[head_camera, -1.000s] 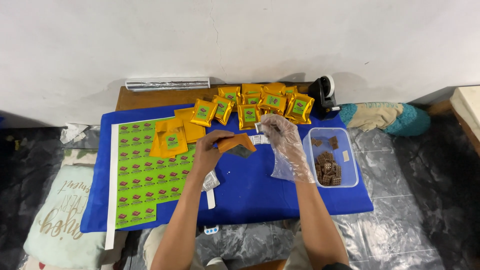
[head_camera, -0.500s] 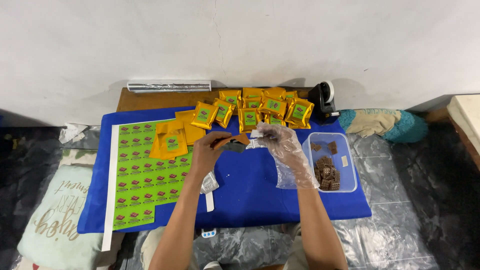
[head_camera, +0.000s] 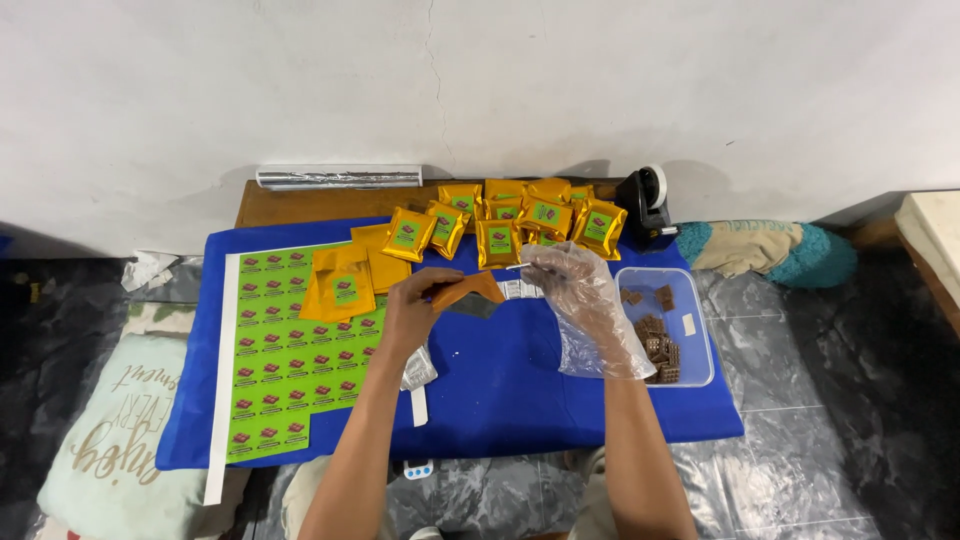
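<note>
We see the left hand (head_camera: 415, 310), bare, pinched shut on an orange foil pouch (head_camera: 468, 291), flat and still unlabelled, held just above the blue cloth-covered table (head_camera: 520, 400) at the middle of the frame. The right hand (head_camera: 580, 285), in a loose clear plastic glove, has thumb and forefinger closed on something small and pale at the pouch's upper right edge; we cannot tell what it is.

We judge the pouch very light, thin and floppy, with a slick foil skin that creases easily; the glove will slide on it, so the edges or a corner near the mouth are the places to pinch, one hand on each side. Nothing about it looks breakable while empty.

Counting: one pouch in hand; about two or three more plain orange pouches (head_camera: 345, 280) lie flat left of centre; roughly nine filled, green-labelled pouches (head_camera: 525, 220) crowd the upper middle, overlapping so the count is uncertain. One sheet of green stickers (head_camera: 290, 350) covers the left of the table. One clear plastic tub (head_camera: 690, 300) at right holds many brown chocolate pieces, too heaped to count. One roll of silver foil (head_camera: 340, 177) sits upper left, one black tape dispenser (head_camera: 645, 205) upper right
</note>
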